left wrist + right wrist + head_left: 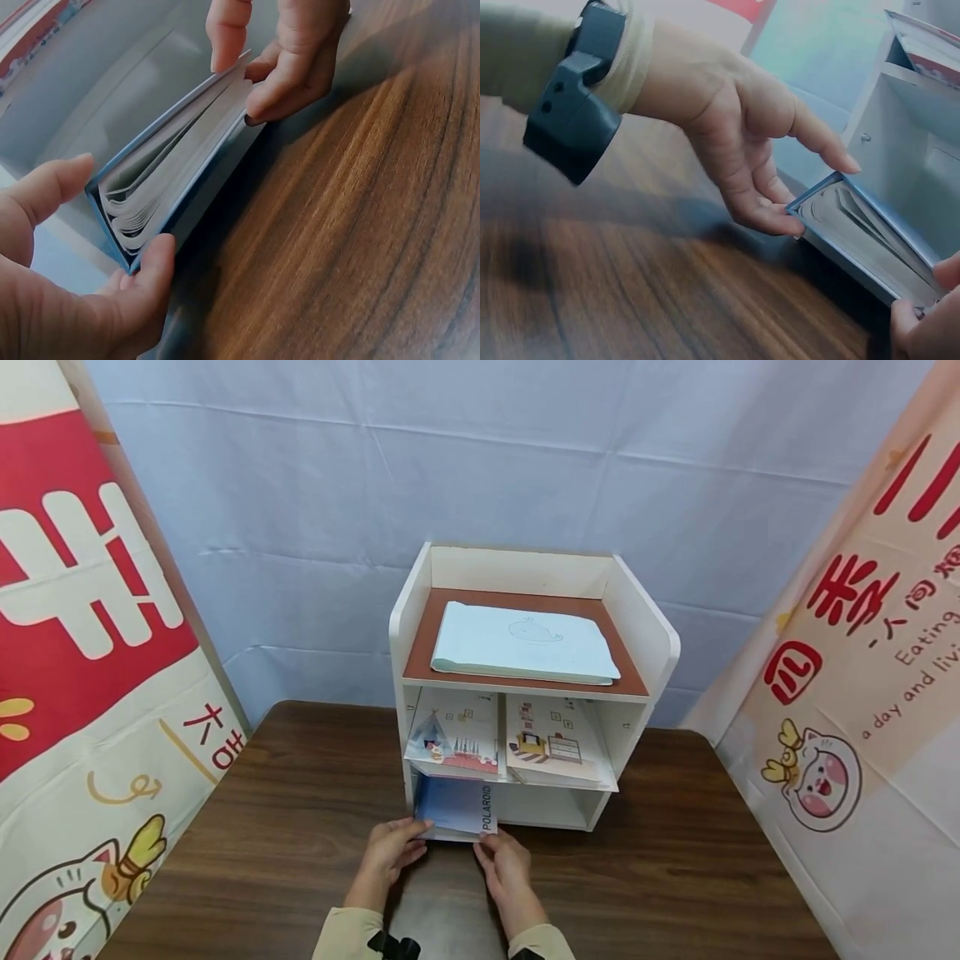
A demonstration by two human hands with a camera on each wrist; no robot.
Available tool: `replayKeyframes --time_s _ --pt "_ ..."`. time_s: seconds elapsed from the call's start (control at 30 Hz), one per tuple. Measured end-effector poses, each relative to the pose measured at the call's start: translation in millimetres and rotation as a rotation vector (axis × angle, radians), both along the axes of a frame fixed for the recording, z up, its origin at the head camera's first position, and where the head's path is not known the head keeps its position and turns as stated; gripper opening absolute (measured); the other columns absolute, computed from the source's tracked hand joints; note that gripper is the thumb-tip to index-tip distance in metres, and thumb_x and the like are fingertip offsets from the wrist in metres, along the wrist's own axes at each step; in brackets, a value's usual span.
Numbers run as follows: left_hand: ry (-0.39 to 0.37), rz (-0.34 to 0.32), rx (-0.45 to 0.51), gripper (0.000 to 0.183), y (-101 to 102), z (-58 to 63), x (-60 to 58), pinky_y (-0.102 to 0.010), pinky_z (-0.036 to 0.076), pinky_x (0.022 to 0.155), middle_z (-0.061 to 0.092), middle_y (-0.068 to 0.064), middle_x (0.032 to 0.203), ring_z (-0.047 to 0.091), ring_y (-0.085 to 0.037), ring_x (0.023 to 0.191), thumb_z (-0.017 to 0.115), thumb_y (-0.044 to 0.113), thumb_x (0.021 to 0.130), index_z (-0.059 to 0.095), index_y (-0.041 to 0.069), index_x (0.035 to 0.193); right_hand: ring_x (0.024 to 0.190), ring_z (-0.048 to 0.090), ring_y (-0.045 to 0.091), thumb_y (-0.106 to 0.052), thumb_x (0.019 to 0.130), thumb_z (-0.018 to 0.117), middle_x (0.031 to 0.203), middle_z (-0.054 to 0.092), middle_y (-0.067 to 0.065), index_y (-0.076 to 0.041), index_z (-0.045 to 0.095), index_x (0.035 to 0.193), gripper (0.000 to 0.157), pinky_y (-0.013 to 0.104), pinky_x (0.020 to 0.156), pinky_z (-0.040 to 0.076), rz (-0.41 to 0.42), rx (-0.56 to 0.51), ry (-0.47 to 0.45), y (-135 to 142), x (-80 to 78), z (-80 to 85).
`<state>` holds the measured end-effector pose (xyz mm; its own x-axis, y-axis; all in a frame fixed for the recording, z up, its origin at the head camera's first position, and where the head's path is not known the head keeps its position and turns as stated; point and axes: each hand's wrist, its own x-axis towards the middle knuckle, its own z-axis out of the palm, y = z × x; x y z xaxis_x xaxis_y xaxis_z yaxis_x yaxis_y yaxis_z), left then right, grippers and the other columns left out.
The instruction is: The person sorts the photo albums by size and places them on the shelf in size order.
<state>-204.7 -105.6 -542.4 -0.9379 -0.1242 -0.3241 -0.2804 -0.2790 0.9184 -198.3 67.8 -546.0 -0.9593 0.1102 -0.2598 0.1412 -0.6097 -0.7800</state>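
Note:
A blue photo album [454, 804] marked POLAROID lies partly inside the left side of the bottom compartment of a white shelf unit [420, 568]. My left hand [392, 852] pinches its near left corner, at the spine, with fingers above and below the covers. At the near right corner, my right hand [507, 870] holds the opposite edge between thumb and fingers. Folded white pages [161, 176] show between the covers in the left wrist view. The album's far end is hidden beneath the shelf above.
On the top shelf rests a pale sketchbook [517, 643] with a whale drawing. Two illustrated books, one left [457, 735] and one right [558, 743] of a divider, jut from the middle shelf. The unit stands on a dark wooden table [675, 868] before a pale blue curtain [510, 468].

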Motion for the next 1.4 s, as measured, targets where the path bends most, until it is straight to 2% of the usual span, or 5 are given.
replayKeyframes --time_s 0.2,0.43,1.0,1.27,1.4 --pt "0.034 0.015 -0.014 0.066 -2 -5.9 3.1 -0.039 0.050 0.082 0.043 -0.039 0.121 0.060 -0.025 0.092 0.070 -0.001 0.078 0.031 -0.026 0.125 0.081 0.056 0.015 0.014 0.084 0.051 0.097 0.057 0.012 0.021 0.032 0.126 0.047 0.030 0.078 0.049 0.015 0.061 -0.046 -2 3.6 -4.5" --pt "0.009 -0.010 -0.055 0.064 -5 -4.4 -3.4 -0.041 0.049 0.083 0.045 -0.038 0.119 0.058 -0.025 0.091 0.070 -0.001 0.079 0.033 -0.027 0.124 0.071 0.064 0.018 0.007 0.084 0.059 0.079 0.062 0.009 0.014 0.036 0.128 0.050 0.030 0.064 0.054 0.085 0.125 -0.114 6 2.9 -5.8" --pt "0.001 -0.003 -0.066 0.064 3 -6.0 -12.1 -0.039 0.049 0.082 0.038 -0.041 0.126 0.055 -0.035 0.102 0.070 0.001 0.078 0.035 -0.026 0.123 0.074 0.064 0.020 0.010 0.081 0.063 0.083 0.063 0.013 0.020 0.045 0.109 0.035 0.032 0.072 0.053 0.018 0.188 -0.092 12 -2.1 -9.7" --pt "0.061 0.057 -0.196 0.072 2 2.1 5.2 -0.044 0.049 0.081 0.034 -0.043 0.123 0.048 -0.047 0.107 0.071 0.004 0.077 0.029 -0.020 0.130 0.065 0.061 0.017 0.006 0.081 0.063 0.077 0.061 0.011 0.016 0.045 0.107 0.034 0.029 0.060 0.054 -0.076 0.255 -0.072 8 8.7 -7.0" --pt "0.091 0.100 -0.313 0.064 -1 6.1 15.6 -0.039 0.051 0.070 0.044 -0.038 0.115 0.055 -0.037 0.091 0.073 0.007 0.076 0.039 -0.016 0.126 0.060 0.059 0.014 0.003 0.082 0.063 0.074 0.061 0.008 0.012 0.048 0.102 0.027 0.025 0.053 0.051 -0.073 0.323 -0.057 15 16.6 -4.1"
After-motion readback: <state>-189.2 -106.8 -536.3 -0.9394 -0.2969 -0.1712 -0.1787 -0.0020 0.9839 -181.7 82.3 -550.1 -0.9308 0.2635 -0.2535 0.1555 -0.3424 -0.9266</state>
